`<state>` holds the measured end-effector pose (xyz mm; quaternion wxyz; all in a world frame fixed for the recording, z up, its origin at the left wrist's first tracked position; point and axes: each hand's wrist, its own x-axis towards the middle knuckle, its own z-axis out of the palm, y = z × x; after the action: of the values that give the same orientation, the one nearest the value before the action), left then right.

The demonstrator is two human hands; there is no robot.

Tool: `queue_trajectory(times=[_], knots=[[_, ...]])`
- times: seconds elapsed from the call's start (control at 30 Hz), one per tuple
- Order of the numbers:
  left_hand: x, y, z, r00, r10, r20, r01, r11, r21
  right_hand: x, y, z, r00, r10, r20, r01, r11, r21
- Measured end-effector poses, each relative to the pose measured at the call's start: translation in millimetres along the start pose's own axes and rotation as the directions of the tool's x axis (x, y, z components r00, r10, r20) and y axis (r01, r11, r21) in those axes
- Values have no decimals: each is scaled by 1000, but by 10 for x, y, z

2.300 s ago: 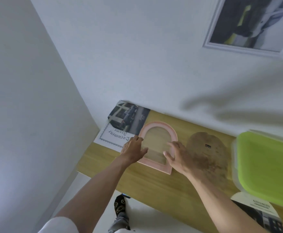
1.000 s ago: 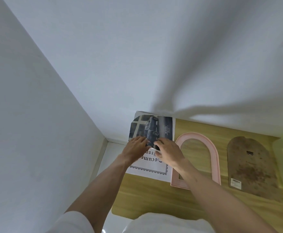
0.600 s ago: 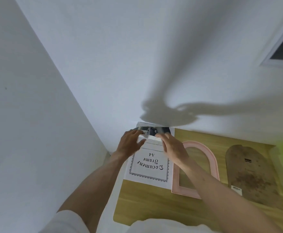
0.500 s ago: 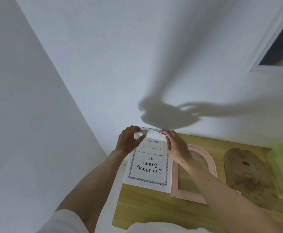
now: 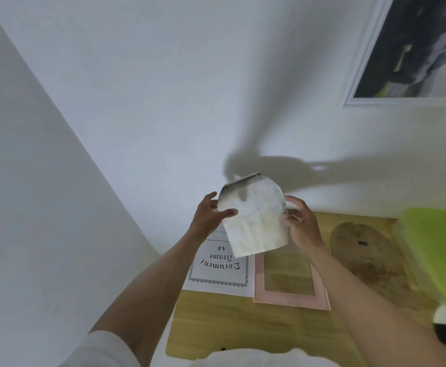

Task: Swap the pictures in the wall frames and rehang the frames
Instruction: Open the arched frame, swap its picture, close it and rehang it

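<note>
Both hands up: left hand (image 5: 208, 218) pinches left edge of arched picture (image 5: 255, 217), right hand (image 5: 300, 221) grips right edge (pale back toward camera). Picture held above pink frame (image 5: 286, 298), clear of it, between hands.

"Document Frame A4" is read, upside down in blackletter, on the white insert sheet (image 5: 217, 266) lying just beside the pink arched frame (image 5: 290, 298). Fainter lines above that wording on the sheet are too small to be made out.
</note>
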<state>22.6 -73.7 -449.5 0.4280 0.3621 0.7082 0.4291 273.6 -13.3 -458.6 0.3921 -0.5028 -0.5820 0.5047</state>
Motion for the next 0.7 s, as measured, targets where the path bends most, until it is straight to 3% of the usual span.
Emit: queue_trajectory(times=[0.17,0.27,0.4,0.5,0.7], knots=[[-46,-91,327,975,-86,205,92,996,-18,-58,195,-247,982,176,-75,-162,973,166],[-72,-110,548,980,-72,184,77,997,-19,-111,339,-430,965,241,-104,-226,965,134],[-110,-179,812,986,-127,109,125,992,26,-187,558,-627,937,333,-106,-337,941,-17],[-145,-305,996,979,-186,88,171,973,155,-255,756,-723,925,369,-94,-381,902,-201],[-312,-530,1290,984,-170,49,124,861,493,-346,979,-853,936,351,-11,-314,823,-474]])
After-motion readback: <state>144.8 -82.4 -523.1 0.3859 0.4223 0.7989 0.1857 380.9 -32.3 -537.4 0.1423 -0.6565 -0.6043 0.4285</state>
